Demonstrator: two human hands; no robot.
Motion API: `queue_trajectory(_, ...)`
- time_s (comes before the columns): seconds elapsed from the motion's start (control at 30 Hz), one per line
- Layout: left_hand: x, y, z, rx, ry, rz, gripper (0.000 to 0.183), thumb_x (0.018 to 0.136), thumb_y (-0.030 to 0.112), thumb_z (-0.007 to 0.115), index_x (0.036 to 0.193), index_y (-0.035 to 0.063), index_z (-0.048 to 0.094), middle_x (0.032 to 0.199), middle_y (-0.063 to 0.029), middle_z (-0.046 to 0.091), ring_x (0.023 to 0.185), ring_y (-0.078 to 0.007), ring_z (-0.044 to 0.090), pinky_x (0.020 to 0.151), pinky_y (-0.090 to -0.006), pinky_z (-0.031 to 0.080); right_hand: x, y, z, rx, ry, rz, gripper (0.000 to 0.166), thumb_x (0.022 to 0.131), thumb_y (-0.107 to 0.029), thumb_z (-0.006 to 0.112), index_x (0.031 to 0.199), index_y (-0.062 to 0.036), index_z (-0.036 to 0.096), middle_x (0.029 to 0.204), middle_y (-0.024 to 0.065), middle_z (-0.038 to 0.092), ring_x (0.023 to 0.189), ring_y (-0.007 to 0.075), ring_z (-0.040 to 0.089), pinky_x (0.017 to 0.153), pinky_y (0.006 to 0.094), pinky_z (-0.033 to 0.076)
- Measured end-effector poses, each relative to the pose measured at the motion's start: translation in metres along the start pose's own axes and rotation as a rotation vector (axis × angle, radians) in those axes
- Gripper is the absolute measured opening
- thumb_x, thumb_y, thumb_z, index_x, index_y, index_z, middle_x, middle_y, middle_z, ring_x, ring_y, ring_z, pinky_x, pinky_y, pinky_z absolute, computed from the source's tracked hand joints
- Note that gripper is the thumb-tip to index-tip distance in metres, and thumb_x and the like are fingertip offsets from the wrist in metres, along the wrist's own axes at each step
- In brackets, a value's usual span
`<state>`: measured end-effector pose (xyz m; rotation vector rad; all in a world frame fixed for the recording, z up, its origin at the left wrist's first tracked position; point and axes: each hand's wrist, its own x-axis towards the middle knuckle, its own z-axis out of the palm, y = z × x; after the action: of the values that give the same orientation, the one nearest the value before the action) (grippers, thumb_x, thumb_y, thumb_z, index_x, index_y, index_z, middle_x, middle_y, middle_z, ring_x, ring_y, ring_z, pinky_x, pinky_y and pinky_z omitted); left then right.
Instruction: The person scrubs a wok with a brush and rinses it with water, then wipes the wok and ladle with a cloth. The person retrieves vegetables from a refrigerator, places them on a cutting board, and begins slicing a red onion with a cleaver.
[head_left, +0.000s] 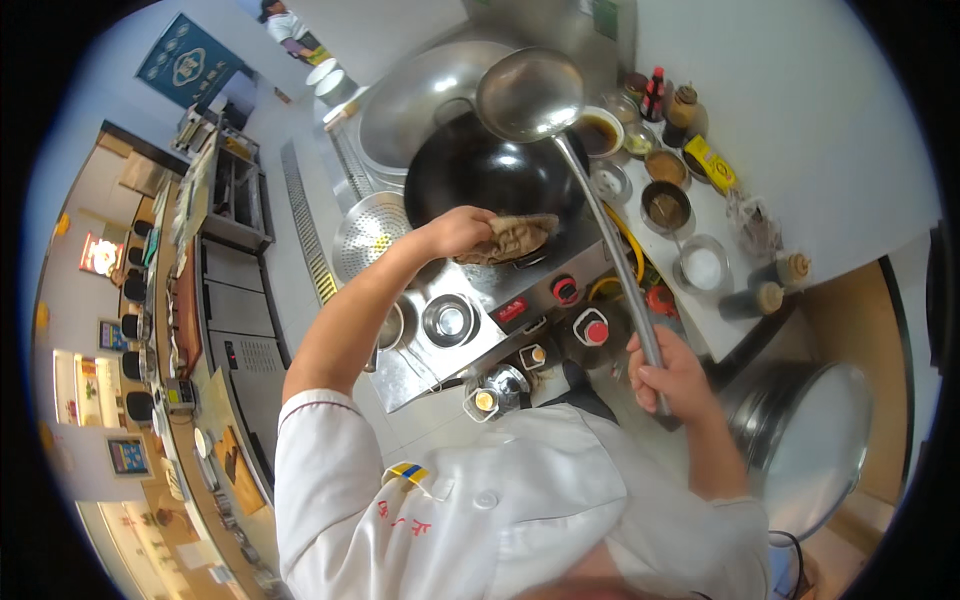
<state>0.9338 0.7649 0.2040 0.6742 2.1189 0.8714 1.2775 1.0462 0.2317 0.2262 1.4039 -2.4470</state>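
Note:
My left hand (462, 232) grips a folded brown cloth (517, 236) at the near rim of a black wok (487, 172), which sits on the stove. In my right hand (667, 375) is the long metal handle of a ladle (531, 94); its bowl is raised over the wok's far right side. A perforated metal strainer (360, 232) lies left of the wok. Nearer to me, a small steel bowl (450, 320) stands on the metal counter. A large shiny metal wok or lid (420, 90) is behind the black wok. The cloth hides part of the wok's near edge.
On the right, a white counter (705, 330) holds seasoning bowls, a bowl of dark liquid (598, 133), squeeze bottles (750, 300) and a yellow packet (709, 165). Large plastic jugs (592, 330) stand below the stove front. A round lidded metal container (810, 450) is at the right. Far off stands a person (289, 30).

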Motion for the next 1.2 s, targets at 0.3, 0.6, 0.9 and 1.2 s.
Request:
queue_trajectory(0.3, -0.244, -0.001, 0.018, -1.569, 0.575, 0.762, 0.058, 0.101, 0.030, 0.037, 0.148, -0.0025, 0.037, 0.152, -0.0210, 0.042, 0.139, -0.0363, 0.043, 0.119, -0.0520, 0.032, 0.011, -0.016, 0.037, -0.050, -0.174, 0.088, 0.039, 0.095, -0.003, 0.053, 0.132, -0.0040, 0.043, 0.082, 0.0111, 0.061, 0.048, 0.0073, 0.045, 0.041, 0.0213, 0.035)
queue_trajectory(0.6, -0.354, -0.054, 0.052, -1.673, 0.900, 1.147, 0.056, 0.105, 0.044, 0.037, 0.147, 0.0087, 0.044, 0.152, -0.0123, 0.044, 0.141, -0.0329, 0.040, 0.119, -0.0499, 0.031, 0.039, -0.029, 0.111, -0.532, -0.413, 0.256, 0.025, 0.092, -0.003, 0.060, 0.117, -0.0007, 0.056, 0.075, 0.0051, 0.061, 0.045, 0.0079, 0.048, 0.042, 0.0209, 0.037)
queue_trajectory(0.9, -0.480, -0.054, 0.052, -0.394, 1.248, 0.221, 0.067, 0.084, -0.003, 0.065, 0.146, 0.0047, 0.041, 0.134, -0.0069, 0.056, 0.120, -0.0176, 0.054, 0.102, -0.0334, 0.046, 0.066, -0.031, 0.188, -0.890, -0.673, 0.366, 0.034, 0.092, -0.001, 0.062, 0.126, 0.0004, 0.055, 0.079, 0.0033, 0.059, 0.058, 0.0075, 0.052, 0.050, 0.0226, 0.042)
queue_trajectory(1.2, -0.510, -0.061, 0.040, -0.029, 1.478, 0.034, 0.020, 0.095, 0.011, 0.064, 0.111, 0.0010, 0.065, 0.093, -0.0042, 0.070, 0.088, -0.0123, 0.063, 0.079, -0.0284, 0.052, 0.069, -0.027, 0.225, -0.972, -0.739, 0.345, 0.033, 0.093, 0.001, 0.061, 0.126, 0.0008, 0.057, 0.081, 0.0040, 0.061, 0.062, 0.0102, 0.059, 0.053, 0.0240, 0.047)
